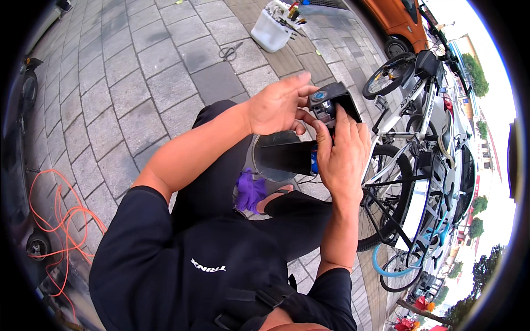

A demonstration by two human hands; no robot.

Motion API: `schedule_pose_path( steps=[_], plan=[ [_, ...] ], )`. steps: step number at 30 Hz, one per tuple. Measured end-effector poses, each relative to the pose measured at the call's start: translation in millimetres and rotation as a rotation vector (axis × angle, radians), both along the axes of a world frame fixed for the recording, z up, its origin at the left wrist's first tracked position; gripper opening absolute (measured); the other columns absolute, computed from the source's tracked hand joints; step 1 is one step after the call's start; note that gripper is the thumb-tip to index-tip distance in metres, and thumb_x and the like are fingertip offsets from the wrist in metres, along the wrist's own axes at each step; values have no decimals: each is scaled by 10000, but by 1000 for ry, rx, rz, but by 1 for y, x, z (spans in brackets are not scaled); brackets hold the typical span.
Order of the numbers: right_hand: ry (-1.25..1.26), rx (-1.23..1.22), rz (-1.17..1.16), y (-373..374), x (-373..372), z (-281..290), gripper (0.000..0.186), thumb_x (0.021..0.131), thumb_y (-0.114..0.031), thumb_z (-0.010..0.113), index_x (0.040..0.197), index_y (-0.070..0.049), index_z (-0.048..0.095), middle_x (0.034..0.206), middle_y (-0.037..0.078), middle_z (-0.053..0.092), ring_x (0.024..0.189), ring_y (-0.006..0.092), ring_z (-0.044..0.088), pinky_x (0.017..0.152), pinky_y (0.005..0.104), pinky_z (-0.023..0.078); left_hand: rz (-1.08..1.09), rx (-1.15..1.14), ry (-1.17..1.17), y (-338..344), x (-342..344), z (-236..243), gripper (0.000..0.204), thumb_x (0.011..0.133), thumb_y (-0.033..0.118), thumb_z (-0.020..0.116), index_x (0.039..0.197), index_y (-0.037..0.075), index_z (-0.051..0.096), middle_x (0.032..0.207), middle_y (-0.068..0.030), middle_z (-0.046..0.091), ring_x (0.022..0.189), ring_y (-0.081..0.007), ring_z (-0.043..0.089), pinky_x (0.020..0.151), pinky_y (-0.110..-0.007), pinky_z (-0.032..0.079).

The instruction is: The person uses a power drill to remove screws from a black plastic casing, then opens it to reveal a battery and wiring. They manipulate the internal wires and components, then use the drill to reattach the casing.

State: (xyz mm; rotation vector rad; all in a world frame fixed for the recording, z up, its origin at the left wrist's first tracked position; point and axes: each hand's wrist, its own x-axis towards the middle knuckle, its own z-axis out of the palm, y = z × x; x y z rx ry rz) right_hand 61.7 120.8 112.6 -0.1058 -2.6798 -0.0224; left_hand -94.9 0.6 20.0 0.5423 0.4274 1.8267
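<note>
Casing point(334, 89): smooth black plastic, by appearance. Bucket point(269, 34): translucent white plastic. Rag point(250, 191): matt, creased cloth. Paving point(131, 95): rough, matt stone. Car point(391, 19): glossy paint.

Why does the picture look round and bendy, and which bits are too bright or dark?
The wide fisheye lens makes the head view round and bends the grey stone paving; in the head view, the white sky at right is washed out, and the inside of the small black plastic case is mostly dark.
</note>
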Motion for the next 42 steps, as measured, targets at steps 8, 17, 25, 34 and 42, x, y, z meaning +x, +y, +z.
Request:
schedule_pose_path(
  steps=[8,17,25,34,42],
  plan=[
    [-82,-12,-19,2,2,13,569,948,-192,695,1438,43,527,1186,186,665,1005,371,606,922,467,459,229,15,272,7,12,1,632,1046,293,682,1535,-9,420,1208,-116,665,1061,-209,710,770,-336,622],
    [-4,-80,-21,7,10,1,508,938,-140,707,1397,39,583,1048,206,681,998,392,624,885,479,484,400,-31,455,15,14,-4,707,957,385,787,1470,-13,507,1151,-95,684,990,-176,711,724,-302,607],
    [-81,-165,41,10,8,8,521,902,-191,736,1340,62,615,1012,162,682,950,332,616,851,441,456,344,13,376,9,11,-5,784,1002,440,706,1546,-24,383,1222,-116,664,1023,-210,708,755,-332,603],
    [62,-52,28,7,6,-6,462,823,-241,827,1216,-27,711,1069,104,721,1034,298,642,897,431,458,439,-75,410,-3,12,-2,586,1063,282,485,1537,-49,385,1227,-151,658,990,-237,721,781,-380,633],
    [109,-52,59,12,11,-12,318,821,-230,826,1072,-54,741,1052,78,720,1031,283,632,879,425,451,448,-143,519,-9,8,-8,668,1046,247,387,1622,-38,205,1233,-196,643,961,-281,724,794,-417,632]
  ],
)
